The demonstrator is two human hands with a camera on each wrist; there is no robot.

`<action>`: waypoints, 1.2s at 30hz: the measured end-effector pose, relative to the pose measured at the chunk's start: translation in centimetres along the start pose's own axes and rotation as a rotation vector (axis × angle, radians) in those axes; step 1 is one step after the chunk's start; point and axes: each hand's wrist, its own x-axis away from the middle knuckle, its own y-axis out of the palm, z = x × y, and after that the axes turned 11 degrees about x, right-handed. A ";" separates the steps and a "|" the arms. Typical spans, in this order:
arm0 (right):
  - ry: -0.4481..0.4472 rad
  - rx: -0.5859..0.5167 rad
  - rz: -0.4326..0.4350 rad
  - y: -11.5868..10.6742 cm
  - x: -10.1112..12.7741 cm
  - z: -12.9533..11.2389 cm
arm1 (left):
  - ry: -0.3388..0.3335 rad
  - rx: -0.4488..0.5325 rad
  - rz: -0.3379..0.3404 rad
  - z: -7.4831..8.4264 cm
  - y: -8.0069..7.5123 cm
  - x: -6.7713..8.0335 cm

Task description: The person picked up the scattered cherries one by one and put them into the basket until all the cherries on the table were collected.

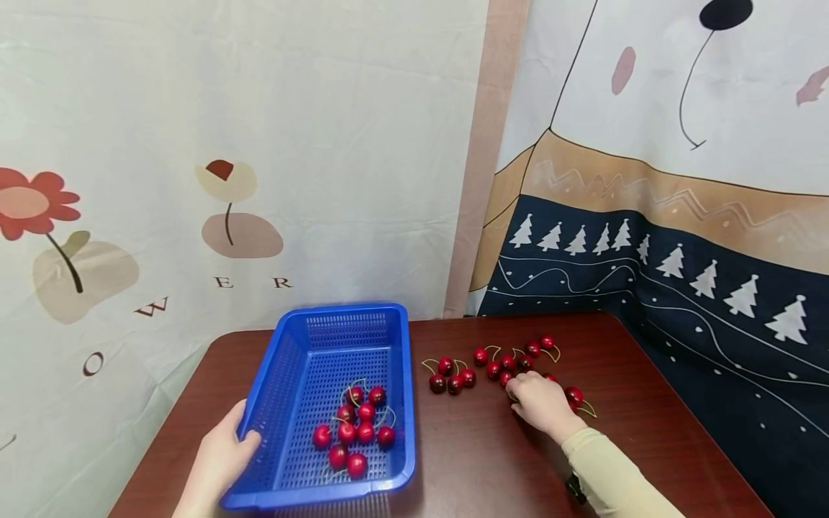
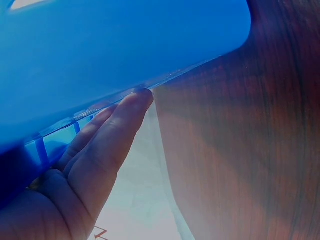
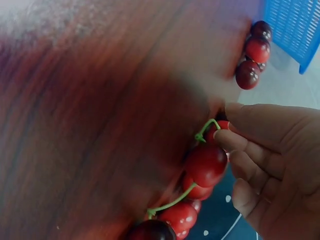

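A blue plastic basket (image 1: 304,388) stands on the dark wooden table (image 1: 473,446) with several red cherries (image 1: 355,432) inside. My left hand (image 1: 234,442) holds its left rim near the front, thumb over the edge. In the left wrist view the left hand (image 2: 100,150) lies with straight fingers along the underside of the basket (image 2: 100,50). My right hand (image 1: 539,404) rests on a loose cluster of cherries (image 1: 512,362) right of the basket. Close up, the right hand (image 3: 270,150) pinches a small cherry (image 3: 220,127) by its green stem, above a larger cherry (image 3: 206,164).
More cherries (image 1: 448,375) lie between the basket and my right hand, and one cherry (image 1: 573,396) lies just right of that hand. Printed cloth hangs behind and along the table's right edge. The basket corner (image 3: 295,25) shows in the right wrist view.
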 end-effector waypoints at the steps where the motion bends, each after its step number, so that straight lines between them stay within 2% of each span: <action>1: 0.002 0.000 -0.003 0.1 0.0 -0.1 | 0.000 0.000 0.000 0.0 0.0 0.0; 6: 0.015 -0.008 0.005 -0.1 -0.1 -0.1 | 0.003 -0.005 0.003 -0.1 -0.1 0.1; 13: 0.070 -0.052 0.010 -0.9 0.4 1.5 | 0.008 -0.013 0.006 0.1 -0.2 0.2; 25: 0.237 -0.157 -0.063 -2.3 2.6 5.1 | 0.000 -0.016 0.008 0.1 -0.1 0.1; 36: 0.377 -0.267 -0.140 -2.0 5.6 8.5 | -0.007 -0.013 0.005 0.2 -0.1 0.1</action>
